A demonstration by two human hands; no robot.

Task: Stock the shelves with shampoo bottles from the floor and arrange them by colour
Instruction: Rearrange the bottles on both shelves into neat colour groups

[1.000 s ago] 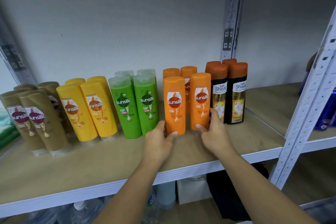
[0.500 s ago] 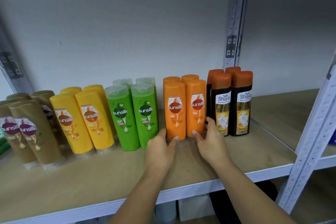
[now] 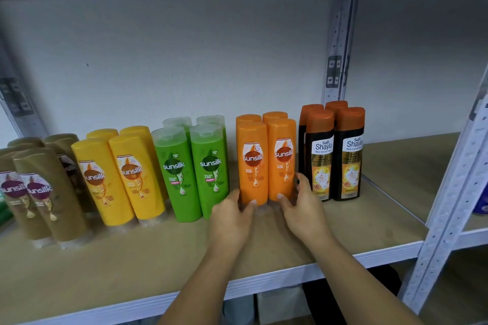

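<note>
Since one second ago, the two front orange bottles have closed up: the gap between them is gone and they now stand side by side, touching or nearly so.

1. Left hand (image 3: 232, 216): the thumb lies across the front of the base of the left front orange plastic Sunsilk shampoo bottle (image 3: 252, 163), and the fingers curl round its left side. The hand grips that bottle low down.
2. Right hand (image 3: 301, 208): the thumb presses the front of the base of the right front orange plastic Sunsilk shampoo bottle (image 3: 282, 158), and the fingers wrap its right side. The hand grips that bottle low down.
3. Both gripped bottles stand with the long axis close to vertical, rounded end up, labels facing the camera.
4. Two rear orange bottles (image 3: 248, 118) stand directly behind them.
5. To the left stand four green clear-capped bottles (image 3: 177, 174), then four yellow bottles (image 3: 116, 179), then gold-brown bottles (image 3: 45, 192). The yellow and gold-brown groups lean left in the wide-angle view.
6. To the right, just beside the right hand's fingers, stand four black Safi Shayla bottles with copper caps (image 3: 348, 155), upright.
7. All groups rest on the tan wooden shelf board (image 3: 132, 258), which is carried by grey perforated metal uprights (image 3: 449, 219).
</note>
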